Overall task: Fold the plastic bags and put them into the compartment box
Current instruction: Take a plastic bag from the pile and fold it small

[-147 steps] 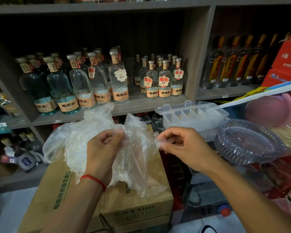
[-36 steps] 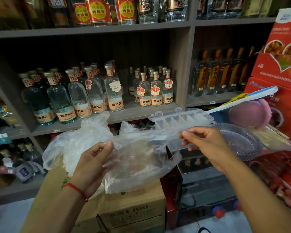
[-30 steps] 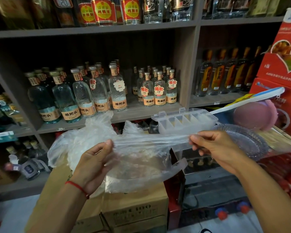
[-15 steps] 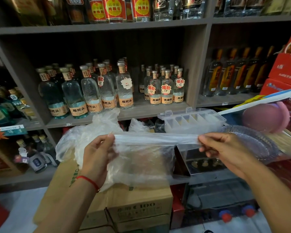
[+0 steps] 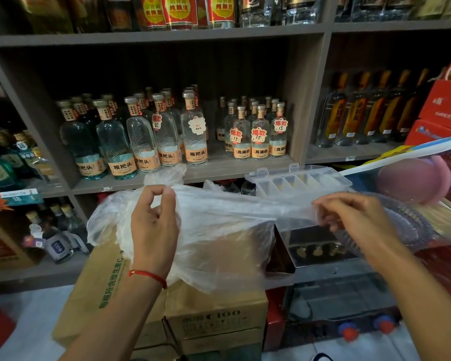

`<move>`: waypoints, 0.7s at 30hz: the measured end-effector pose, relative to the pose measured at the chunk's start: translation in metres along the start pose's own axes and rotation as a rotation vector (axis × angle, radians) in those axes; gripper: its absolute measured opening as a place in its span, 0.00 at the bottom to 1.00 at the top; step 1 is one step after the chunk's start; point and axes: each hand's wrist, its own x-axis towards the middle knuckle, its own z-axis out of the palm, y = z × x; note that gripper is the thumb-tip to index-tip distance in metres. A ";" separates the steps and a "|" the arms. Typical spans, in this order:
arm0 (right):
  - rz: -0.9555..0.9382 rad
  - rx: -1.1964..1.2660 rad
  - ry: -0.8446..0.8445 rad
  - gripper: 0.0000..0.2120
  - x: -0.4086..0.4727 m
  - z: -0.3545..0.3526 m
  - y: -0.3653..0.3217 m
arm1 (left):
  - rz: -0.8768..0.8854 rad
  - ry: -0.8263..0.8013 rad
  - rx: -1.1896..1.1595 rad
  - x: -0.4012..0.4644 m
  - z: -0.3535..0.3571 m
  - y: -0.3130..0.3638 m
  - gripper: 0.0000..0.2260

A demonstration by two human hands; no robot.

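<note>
Between my hands, the thin clear plastic bag (image 5: 219,230) hangs stretched; left hand (image 5: 151,225) fingers pinch its bunched top edge, right hand (image 5: 349,217) fingers pinch the other end, before the clear lidded compartment box (image 5: 297,182).

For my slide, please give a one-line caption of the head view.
Left hand and right hand pinch a clear plastic bag stretched before the open compartment box.

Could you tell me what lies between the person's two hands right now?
In the head view, a clear plastic bag spans the gap, its top edge pinched by the left hand and the right hand.
</note>
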 end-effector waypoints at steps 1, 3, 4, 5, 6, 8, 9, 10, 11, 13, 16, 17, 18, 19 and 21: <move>-0.066 -0.078 0.094 0.08 -0.001 0.000 -0.004 | 0.041 -0.036 0.008 -0.002 0.001 0.005 0.09; -0.229 -0.195 0.136 0.08 -0.007 0.008 -0.017 | 0.125 -0.144 0.050 -0.006 0.004 0.015 0.08; -0.301 -0.235 0.053 0.12 -0.011 0.018 -0.024 | 0.160 -0.213 0.070 -0.009 0.007 0.019 0.08; -0.334 -0.236 -0.084 0.17 -0.014 0.030 -0.029 | 0.182 -0.283 0.083 -0.012 0.009 0.022 0.09; -0.315 -0.222 -0.246 0.22 -0.016 0.044 -0.033 | 0.193 -0.348 0.094 -0.015 0.010 0.023 0.10; -0.227 -0.206 -0.524 0.26 -0.020 0.070 -0.035 | 0.197 -0.447 0.119 -0.019 0.011 0.022 0.10; -0.210 -0.211 -0.590 0.22 -0.019 0.080 -0.033 | 0.192 -0.475 0.131 -0.019 0.010 0.020 0.09; -0.212 -0.206 -0.604 0.15 -0.019 0.087 -0.031 | 0.182 -0.483 0.143 -0.018 0.008 0.018 0.09; -0.227 -0.180 -0.599 0.10 -0.018 0.091 -0.030 | 0.168 -0.472 0.161 -0.015 0.006 0.016 0.08; -0.275 -0.106 -0.583 0.12 -0.015 0.091 -0.030 | 0.126 -0.392 0.203 -0.006 -0.002 0.011 0.07; -0.327 0.006 -0.518 0.09 -0.011 0.082 -0.032 | 0.000 -0.163 0.203 0.009 -0.015 0.001 0.07; -0.322 0.036 -0.450 0.09 -0.011 0.078 -0.032 | -0.054 -0.093 0.165 0.011 -0.019 -0.002 0.09; -0.305 0.062 -0.364 0.10 -0.010 0.075 -0.032 | -0.123 -0.073 0.081 0.011 -0.020 -0.004 0.12; -0.274 0.101 -0.279 0.12 -0.008 0.072 -0.032 | -0.216 -0.116 -0.038 0.011 -0.018 -0.005 0.16; -0.172 0.216 -0.149 0.17 -0.006 0.069 -0.030 | -0.435 -0.342 -0.297 0.005 -0.007 -0.009 0.25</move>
